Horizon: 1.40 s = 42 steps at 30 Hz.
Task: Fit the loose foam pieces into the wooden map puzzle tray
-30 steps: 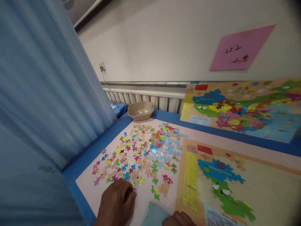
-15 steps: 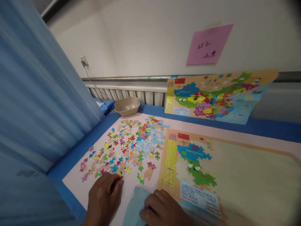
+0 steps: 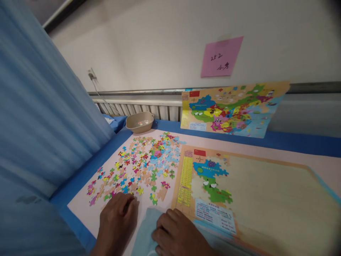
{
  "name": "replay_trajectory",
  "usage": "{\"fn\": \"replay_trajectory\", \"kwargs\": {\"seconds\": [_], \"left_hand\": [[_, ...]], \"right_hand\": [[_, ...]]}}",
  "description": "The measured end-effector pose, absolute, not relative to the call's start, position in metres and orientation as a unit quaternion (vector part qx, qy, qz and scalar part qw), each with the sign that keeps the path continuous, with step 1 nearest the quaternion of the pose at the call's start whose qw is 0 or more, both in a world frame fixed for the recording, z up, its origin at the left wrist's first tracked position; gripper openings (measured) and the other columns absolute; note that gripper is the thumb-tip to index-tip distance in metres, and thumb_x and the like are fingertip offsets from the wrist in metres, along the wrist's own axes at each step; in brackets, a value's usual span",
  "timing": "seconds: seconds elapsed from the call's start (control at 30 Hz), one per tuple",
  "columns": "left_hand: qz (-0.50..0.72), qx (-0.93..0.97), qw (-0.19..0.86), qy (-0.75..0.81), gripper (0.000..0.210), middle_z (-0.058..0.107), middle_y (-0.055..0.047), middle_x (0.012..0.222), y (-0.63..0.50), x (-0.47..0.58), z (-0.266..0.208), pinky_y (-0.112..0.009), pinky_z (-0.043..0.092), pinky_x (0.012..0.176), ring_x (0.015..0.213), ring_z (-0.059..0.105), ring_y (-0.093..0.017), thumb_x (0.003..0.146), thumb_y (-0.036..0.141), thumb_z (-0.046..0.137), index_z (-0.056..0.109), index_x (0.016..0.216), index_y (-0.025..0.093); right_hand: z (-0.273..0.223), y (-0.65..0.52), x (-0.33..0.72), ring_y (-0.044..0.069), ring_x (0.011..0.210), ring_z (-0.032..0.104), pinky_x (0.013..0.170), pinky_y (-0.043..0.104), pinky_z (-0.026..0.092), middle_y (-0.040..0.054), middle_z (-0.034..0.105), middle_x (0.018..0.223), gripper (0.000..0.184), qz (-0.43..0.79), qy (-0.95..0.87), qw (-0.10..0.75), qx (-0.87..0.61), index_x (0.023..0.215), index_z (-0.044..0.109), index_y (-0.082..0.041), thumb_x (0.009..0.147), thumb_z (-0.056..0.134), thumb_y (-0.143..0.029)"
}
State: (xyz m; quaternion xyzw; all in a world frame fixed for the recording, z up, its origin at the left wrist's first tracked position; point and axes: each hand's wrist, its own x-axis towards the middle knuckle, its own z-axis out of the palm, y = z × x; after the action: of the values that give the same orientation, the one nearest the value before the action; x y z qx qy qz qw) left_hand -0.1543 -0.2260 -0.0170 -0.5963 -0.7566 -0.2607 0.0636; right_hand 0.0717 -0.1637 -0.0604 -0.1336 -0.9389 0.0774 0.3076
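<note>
I'm getting dim, diffuse light: the wall looks grey, the right-hand corners darken into blurred black, wide-angle stretch slants the curtain at left, and small puzzle pieces lose fine detail.

The left hand curls by scattered puzzle pieces, the right hand near a partly filled puzzle board.

A broad, flat, blue-covered surface stretches out ahead of the left hand and carries a large, pale pink sheet. Far beyond that hand, an oval beige basin stands by the sheet's far edge. Nearer it, small multicoloured jigsaw pieces lie scattered across the sheet; ahead and rightward of the right hand lies a beige, part-filled map puzzle board.
</note>
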Motion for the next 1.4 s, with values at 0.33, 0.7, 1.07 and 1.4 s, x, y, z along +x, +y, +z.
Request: {"fn": "replay_trajectory", "kwargs": {"seconds": [0.33, 0.7, 1.07, 1.4], "left_hand": [[-0.106, -0.699, -0.045, -0.705, 0.022, 0.071, -0.003, 0.087, -0.125, -0.118, 0.019, -0.029, 0.036, 0.071, 0.084, 0.065, -0.018, 0.092, 0.015, 0.054, 0.071, 0.082, 0.022], [-0.092, -0.706, -0.079, -0.698, 0.022, 0.069, -0.004, 0.086, -0.101, -0.102, 0.007, -0.031, 0.031, 0.071, 0.085, 0.063, -0.020, 0.095, 0.018, 0.054, 0.070, 0.080, 0.021], [-0.192, -0.703, -0.070, -0.681, 0.022, 0.072, -0.002, 0.087, -0.111, -0.117, -0.004, -0.032, 0.042, 0.075, 0.086, 0.068, -0.021, 0.096, 0.022, 0.054, 0.073, 0.085, 0.023], [-0.303, -0.610, 0.013, -0.732, 0.018, 0.075, 0.000, 0.085, -0.184, -0.162, 0.000, -0.029, 0.049, 0.072, 0.080, 0.070, -0.018, 0.093, 0.023, 0.056, 0.074, 0.089, 0.024]], "right_hand": [[-0.072, -0.163, 0.066, 0.019, 0.080, 0.048, 0.065, 0.035, 0.032, -0.0021, 0.060, 0.088, 0.033, 0.045, -0.926, 0.350, -0.137, 0.090, 0.056, -0.024, 0.091, 0.083, -0.042], [-0.069, -0.163, 0.062, 0.018, 0.073, 0.045, 0.060, 0.034, 0.025, -0.0031, 0.060, 0.085, 0.024, 0.028, -0.899, 0.414, -0.139, 0.085, 0.055, -0.022, 0.098, 0.073, -0.029], [-0.066, -0.163, 0.063, 0.018, 0.075, 0.046, 0.061, 0.035, 0.028, -0.0028, 0.061, 0.087, 0.023, 0.025, -0.908, 0.398, -0.130, 0.087, 0.056, -0.023, 0.101, 0.070, -0.035], [-0.049, -0.167, 0.073, 0.020, 0.081, 0.049, 0.068, 0.036, 0.034, -0.0014, 0.062, 0.093, 0.034, 0.068, -0.937, 0.316, -0.130, 0.094, 0.058, -0.023, 0.084, 0.086, -0.040]]}}
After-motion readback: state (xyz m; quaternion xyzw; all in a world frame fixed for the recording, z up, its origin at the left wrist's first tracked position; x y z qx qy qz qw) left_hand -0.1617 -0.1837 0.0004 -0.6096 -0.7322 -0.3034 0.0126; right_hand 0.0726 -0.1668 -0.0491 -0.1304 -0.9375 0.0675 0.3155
